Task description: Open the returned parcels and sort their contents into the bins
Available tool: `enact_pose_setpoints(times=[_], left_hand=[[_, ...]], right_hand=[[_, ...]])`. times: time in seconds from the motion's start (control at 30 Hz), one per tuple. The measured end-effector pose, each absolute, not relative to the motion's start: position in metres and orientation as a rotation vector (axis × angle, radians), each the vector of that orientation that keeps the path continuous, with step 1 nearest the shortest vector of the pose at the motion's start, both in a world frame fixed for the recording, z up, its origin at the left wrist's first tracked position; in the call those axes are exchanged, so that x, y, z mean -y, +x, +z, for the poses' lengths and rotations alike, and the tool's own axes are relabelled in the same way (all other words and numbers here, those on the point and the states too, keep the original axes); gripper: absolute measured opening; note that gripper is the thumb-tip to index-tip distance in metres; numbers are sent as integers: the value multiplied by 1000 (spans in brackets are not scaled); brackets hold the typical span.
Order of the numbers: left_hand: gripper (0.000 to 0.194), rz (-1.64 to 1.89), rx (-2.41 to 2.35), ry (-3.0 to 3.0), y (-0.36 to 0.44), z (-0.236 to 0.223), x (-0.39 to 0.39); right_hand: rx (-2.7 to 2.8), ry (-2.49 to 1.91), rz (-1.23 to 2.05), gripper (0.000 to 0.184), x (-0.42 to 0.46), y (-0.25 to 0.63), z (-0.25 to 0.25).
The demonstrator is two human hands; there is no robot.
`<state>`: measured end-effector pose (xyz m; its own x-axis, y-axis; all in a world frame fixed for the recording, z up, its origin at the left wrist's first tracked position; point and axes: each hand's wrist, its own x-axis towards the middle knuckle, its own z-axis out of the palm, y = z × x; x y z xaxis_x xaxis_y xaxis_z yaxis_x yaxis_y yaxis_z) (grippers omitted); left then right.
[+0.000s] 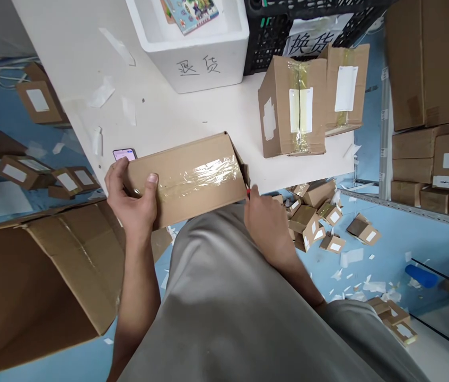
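Observation:
A long brown cardboard box (196,180) lies slantwise at the table's near edge, with shiny clear tape along its upper face. My left hand (132,199) grips its left end, thumb on top and fingers over the far side. At the box's right end, a flap (240,159) stands partly away from the opening. My right hand (267,223) is closed beside that end around a small red tool (248,191), mostly hidden in the fingers. What the box contains is out of sight. Behind my left fingers lies a phone (124,154) with its screen lit.
On the white table (208,114) are a white foam bin (208,69) holding booklets, a black crate (267,37), and two taped cartons (315,140). A large open carton (77,254) stands left. Small boxes (304,220) and paper scraps litter the blue floor. Stacked cartons (427,69) rise at right.

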<state>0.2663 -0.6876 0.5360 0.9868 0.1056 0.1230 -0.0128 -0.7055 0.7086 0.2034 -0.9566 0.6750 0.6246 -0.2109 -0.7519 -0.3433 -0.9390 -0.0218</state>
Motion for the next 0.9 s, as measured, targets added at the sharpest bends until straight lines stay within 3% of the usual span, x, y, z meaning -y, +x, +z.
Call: enact_pose_setpoints(times=[0.13,0.27,0.37,0.5,0.63,0.77,0.9], left_hand=[[66,215,-35,2323,266,534,685],[65,197,-56,2360,266,533,686],[66,205,-42,2329,270,533,686],[68,171,-85,2355,278,533,687],[78,186,-92,2314,283,534,688],[82,140,-149,2304,283,540,691],[76,64,-228,2321,279,548,695]], right_hand=[[-420,-2626,1251,52,970,177,688],[-614,-2713,877,55,1004,160,670],[-716,-2763,665,59,1032,166,606],[-636,-2727,924,61,1055,188,500],[-546,-2731,1010,61,1063,196,445],[-528,-2718,668,59,1057,194,447],[-425,-2524,196,64,1036,197,496]])
